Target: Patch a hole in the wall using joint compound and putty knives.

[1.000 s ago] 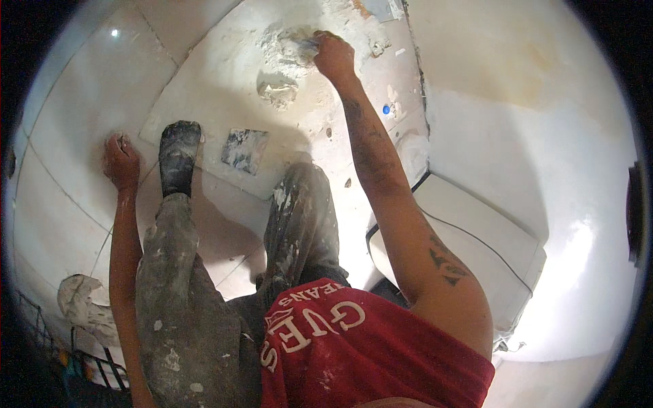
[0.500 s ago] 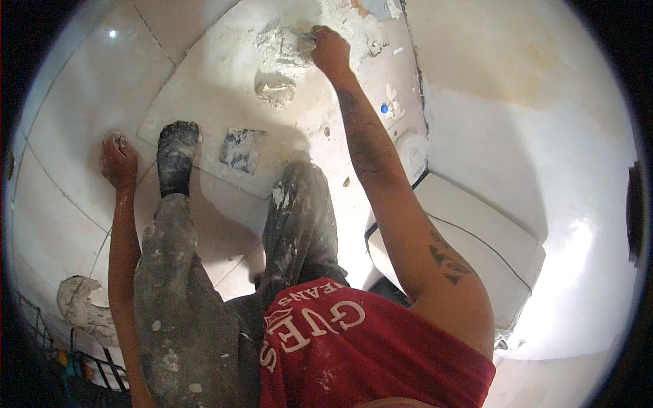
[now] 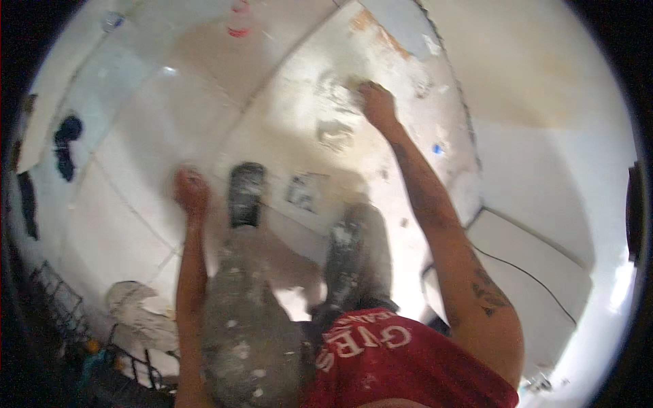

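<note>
The picture is blurred. My right hand (image 3: 377, 102) is closed on a small grey flat tool, faint at its fingertips, over a rough patch of white powdery material (image 3: 335, 95) on a pale board (image 3: 279, 109). A lump of the white material (image 3: 333, 134) lies just below that patch. My left hand (image 3: 192, 190) is closed and low over the tiled floor, left of my dark sock (image 3: 246, 194); what it holds, if anything, I cannot make out. A small square grey-white plate (image 3: 305, 192) lies between my feet, near the board's lower edge.
A red-and-white object (image 3: 239, 19) stands at the top. Dark footwear (image 3: 67, 146) lies at left, above a black wire rack (image 3: 58, 299) and a crumpled pale bag (image 3: 132, 306). A blue cap (image 3: 437, 148) is right of the board. A white panel (image 3: 527, 265) with a cable sits lower right.
The view has swung up and left, so the scene sits lower and further right, showing the red-and-white object and dark footwear. Both hands stay closed in similar places on the scene.
</note>
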